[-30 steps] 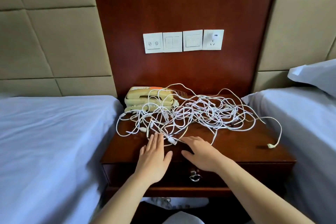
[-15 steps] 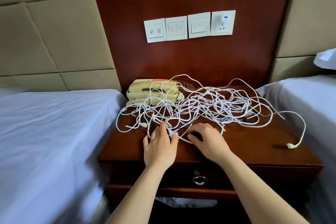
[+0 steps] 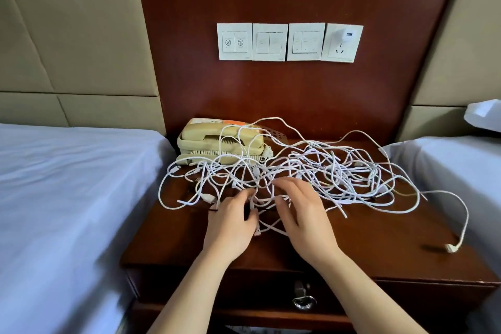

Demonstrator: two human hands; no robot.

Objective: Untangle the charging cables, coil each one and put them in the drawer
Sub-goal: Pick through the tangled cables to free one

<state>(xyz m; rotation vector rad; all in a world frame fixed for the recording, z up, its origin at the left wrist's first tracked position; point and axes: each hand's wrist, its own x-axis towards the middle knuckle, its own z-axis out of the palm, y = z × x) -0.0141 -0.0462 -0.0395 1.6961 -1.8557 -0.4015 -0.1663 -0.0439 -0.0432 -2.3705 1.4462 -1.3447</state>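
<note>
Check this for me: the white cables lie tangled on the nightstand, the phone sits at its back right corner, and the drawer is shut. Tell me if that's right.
Not quite. The head view shows the phone at the back left corner of the nightstand, not the right. The rest holds: the white cables lie tangled on top and the drawer is shut.

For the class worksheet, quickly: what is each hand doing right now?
Left hand: pinching a white strand of the cable tangle.
Right hand: open, fingers resting on the tangle.
</note>
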